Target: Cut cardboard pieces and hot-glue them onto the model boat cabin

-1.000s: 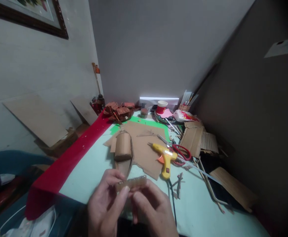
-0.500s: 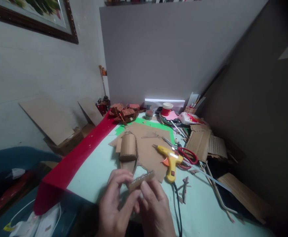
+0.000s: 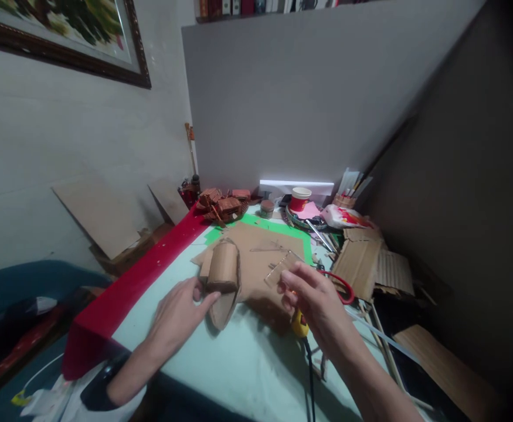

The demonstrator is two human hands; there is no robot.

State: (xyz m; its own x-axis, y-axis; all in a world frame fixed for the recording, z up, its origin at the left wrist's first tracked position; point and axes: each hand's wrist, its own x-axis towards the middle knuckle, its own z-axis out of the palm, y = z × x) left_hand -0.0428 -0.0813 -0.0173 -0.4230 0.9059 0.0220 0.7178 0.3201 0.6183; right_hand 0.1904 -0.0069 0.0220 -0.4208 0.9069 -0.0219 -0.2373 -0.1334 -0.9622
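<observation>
My left hand (image 3: 181, 310) grips the near left side of a small cardboard boat (image 3: 224, 266), which has a rounded cover and a pointed end toward me. The boat rests at the edge of a flat brown cardboard sheet (image 3: 256, 234). Raised to the right, my right hand (image 3: 304, 287) pinches a small thin cardboard piece (image 3: 278, 268) between thumb and fingers. Below that hand lies a yellow glue gun (image 3: 300, 324), mostly hidden by it, with a black cable running toward me. Red-handled scissors (image 3: 344, 288) are partly covered behind the hand.
Reddish-brown model boats (image 3: 227, 205) stand at the back left. A red and white cup (image 3: 300, 199), a small jar (image 3: 267, 208) and a plastic bag (image 3: 346, 215) are at the back. Cardboard scraps (image 3: 359, 264) and sticks crowd the right side.
My hands have parted. The left moved to the boat, which now sits slightly nearer me and left; the right carried the cardboard piece up and right, over the glue gun.
</observation>
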